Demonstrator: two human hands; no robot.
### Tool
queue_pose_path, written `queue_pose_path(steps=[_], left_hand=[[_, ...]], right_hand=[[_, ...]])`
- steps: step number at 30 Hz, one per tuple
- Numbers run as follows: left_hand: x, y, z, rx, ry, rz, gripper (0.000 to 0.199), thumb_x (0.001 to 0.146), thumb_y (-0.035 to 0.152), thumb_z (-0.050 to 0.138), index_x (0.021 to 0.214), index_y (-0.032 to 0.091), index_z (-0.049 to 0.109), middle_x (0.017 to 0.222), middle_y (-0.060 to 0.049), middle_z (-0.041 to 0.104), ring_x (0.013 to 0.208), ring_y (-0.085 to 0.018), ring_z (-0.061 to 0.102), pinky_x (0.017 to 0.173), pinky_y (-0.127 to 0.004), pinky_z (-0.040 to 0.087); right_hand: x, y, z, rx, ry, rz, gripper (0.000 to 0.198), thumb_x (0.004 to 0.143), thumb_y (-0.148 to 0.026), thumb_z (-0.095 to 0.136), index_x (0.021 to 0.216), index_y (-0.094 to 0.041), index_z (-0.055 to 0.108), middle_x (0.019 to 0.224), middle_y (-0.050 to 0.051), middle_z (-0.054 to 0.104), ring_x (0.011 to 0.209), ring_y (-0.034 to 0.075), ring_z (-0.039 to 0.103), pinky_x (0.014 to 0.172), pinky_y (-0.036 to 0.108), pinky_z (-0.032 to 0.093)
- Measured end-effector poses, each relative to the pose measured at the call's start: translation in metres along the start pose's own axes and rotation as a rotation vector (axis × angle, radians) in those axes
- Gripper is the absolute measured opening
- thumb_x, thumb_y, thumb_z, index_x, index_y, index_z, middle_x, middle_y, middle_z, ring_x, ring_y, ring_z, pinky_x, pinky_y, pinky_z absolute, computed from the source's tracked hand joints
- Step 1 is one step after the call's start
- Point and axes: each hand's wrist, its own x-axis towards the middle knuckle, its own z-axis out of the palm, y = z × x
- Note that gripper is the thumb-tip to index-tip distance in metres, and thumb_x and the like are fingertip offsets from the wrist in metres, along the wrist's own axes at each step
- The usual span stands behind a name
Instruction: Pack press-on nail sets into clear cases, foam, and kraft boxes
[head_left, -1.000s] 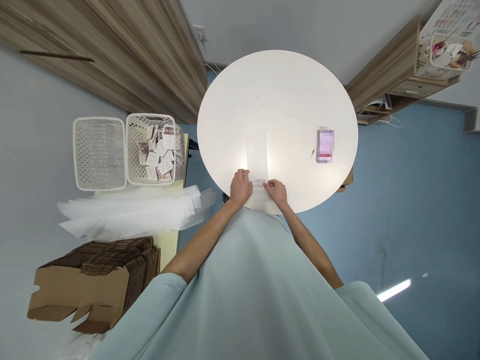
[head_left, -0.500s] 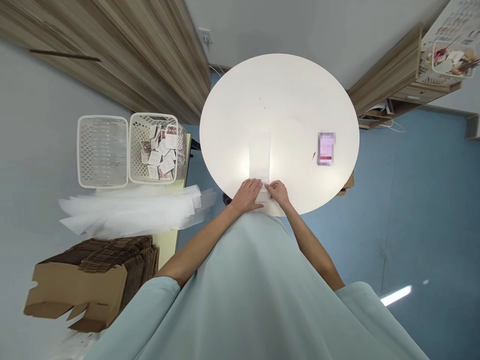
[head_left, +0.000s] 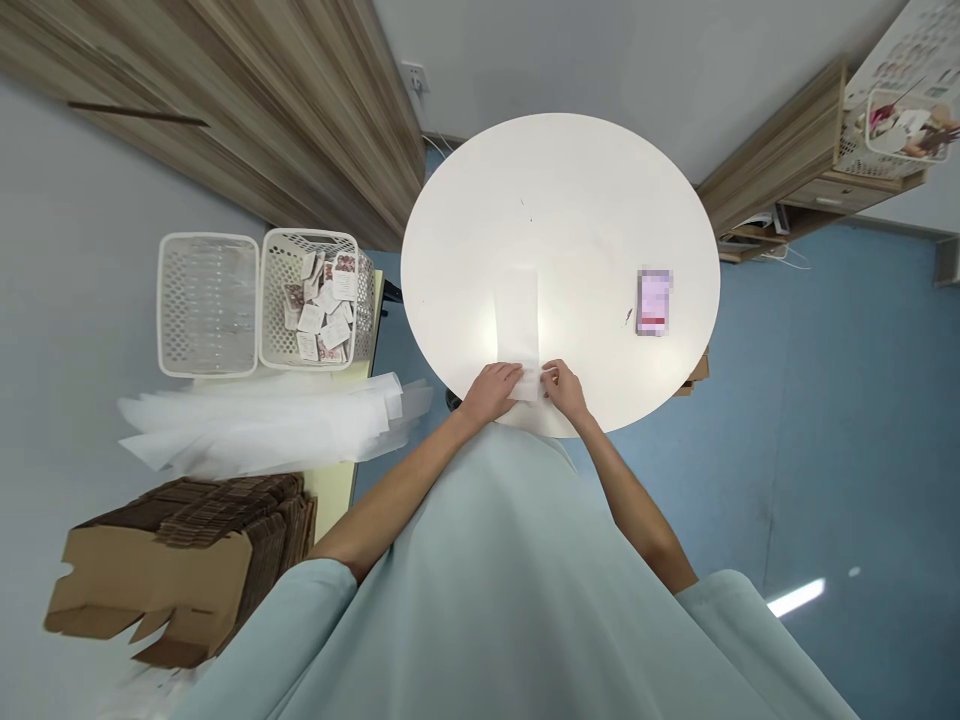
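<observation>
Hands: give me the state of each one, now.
Left hand: lies palm-down, fingers extended, pressing the near end of the clear plastic sleeve on the round white table.
Right hand: fingers curled, pinching the sleeve's near end.

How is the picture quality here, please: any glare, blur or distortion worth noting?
Head view: strong fisheye bend curves the walls; glare on the white table washes out the clear bag under the left hand and right hand; the small card is pixelated; the cardboard stack looks soft.
</observation>
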Motion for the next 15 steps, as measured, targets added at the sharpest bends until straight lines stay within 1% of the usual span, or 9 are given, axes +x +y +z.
queue_pose_path(steps=[1,2,3,4,5,7,9,12,15], left_hand=[[0.002,-0.001,-0.002,-0.01,-0.008,-0.007,0.062,0.085,0.018,0.065,0.147,0.02,0.06,0.155,-0.014,0.059,0.142,-0.035,0.054,0.119,-0.052,0.04],[0.003,-0.002,-0.004,-0.021,-0.015,-0.015,0.062,0.085,0.019,0.066,0.147,0.021,0.061,0.155,-0.014,0.059,0.142,-0.035,0.054,0.119,-0.052,0.04],[0.005,-0.003,-0.006,-0.033,-0.021,-0.023,0.062,0.085,0.02,0.066,0.146,0.022,0.061,0.154,-0.013,0.06,0.141,-0.035,0.054,0.119,-0.052,0.04],[0.007,-0.005,-0.008,-0.048,-0.028,-0.03,0.061,0.085,0.021,0.066,0.146,0.022,0.062,0.153,-0.012,0.061,0.14,-0.035,0.055,0.12,-0.052,0.04],[0.009,-0.005,-0.009,-0.065,-0.033,-0.04,0.06,0.085,0.021,0.066,0.145,0.021,0.063,0.151,-0.012,0.063,0.14,-0.034,0.056,0.12,-0.052,0.041],[0.011,-0.006,-0.012,-0.117,-0.035,-0.071,0.058,0.085,0.023,0.067,0.143,0.022,0.065,0.149,-0.011,0.065,0.139,-0.034,0.057,0.12,-0.05,0.041],[0.011,-0.006,-0.015,-0.195,-0.018,-0.126,0.055,0.087,0.026,0.067,0.141,0.024,0.067,0.148,-0.008,0.066,0.139,-0.032,0.058,0.121,-0.047,0.041],[0.007,-0.004,-0.018,-0.331,0.028,-0.249,0.052,0.092,0.04,0.067,0.142,0.026,0.065,0.15,-0.006,0.065,0.139,-0.03,0.059,0.12,-0.043,0.043],[0.001,-0.002,-0.022,-0.452,0.044,-0.358,0.067,0.096,0.06,0.062,0.152,0.024,0.056,0.156,-0.009,0.06,0.143,-0.031,0.056,0.12,-0.042,0.044]], right_hand=[[-0.003,-0.003,-0.002,-0.097,0.012,-0.075,0.028,0.098,-0.025,0.049,0.124,-0.023,0.059,0.125,0.008,0.073,0.076,0.018,0.07,0.073,0.032,0.053],[-0.007,-0.005,-0.004,-0.185,0.015,-0.156,0.036,0.095,-0.021,0.051,0.131,-0.024,0.058,0.142,0.011,0.066,0.082,0.019,0.07,0.073,0.033,0.054],[-0.009,-0.008,-0.005,-0.254,0.003,-0.23,0.043,0.093,-0.018,0.052,0.135,-0.025,0.057,0.154,0.012,0.057,0.087,0.02,0.07,0.072,0.033,0.054],[-0.011,-0.01,-0.006,-0.298,-0.018,-0.285,0.046,0.092,-0.017,0.052,0.137,-0.025,0.058,0.16,0.012,0.05,0.09,0.021,0.07,0.071,0.033,0.054],[-0.011,-0.011,-0.006,-0.318,-0.041,-0.318,0.046,0.092,-0.016,0.052,0.137,-0.026,0.059,0.163,0.011,0.047,0.091,0.021,0.069,0.07,0.033,0.054],[-0.01,-0.012,-0.005,-0.305,-0.074,-0.331,0.044,0.093,-0.017,0.052,0.135,-0.026,0.061,0.161,0.009,0.05,0.087,0.021,0.068,0.071,0.034,0.054],[-0.006,-0.01,-0.005,-0.265,-0.083,-0.307,0.044,0.093,-0.019,0.054,0.136,-0.027,0.061,0.156,0.008,0.056,0.085,0.02,0.068,0.075,0.034,0.056],[0.002,-0.006,-0.006,-0.199,-0.079,-0.262,0.047,0.093,-0.021,0.055,0.139,-0.029,0.06,0.148,0.005,0.062,0.084,0.019,0.068,0.084,0.036,0.057],[0.01,-0.005,-0.008,-0.14,-0.075,-0.234,0.043,0.097,-0.026,0.054,0.14,-0.028,0.06,0.139,0.004,0.068,0.085,0.019,0.067,0.089,0.036,0.056]])
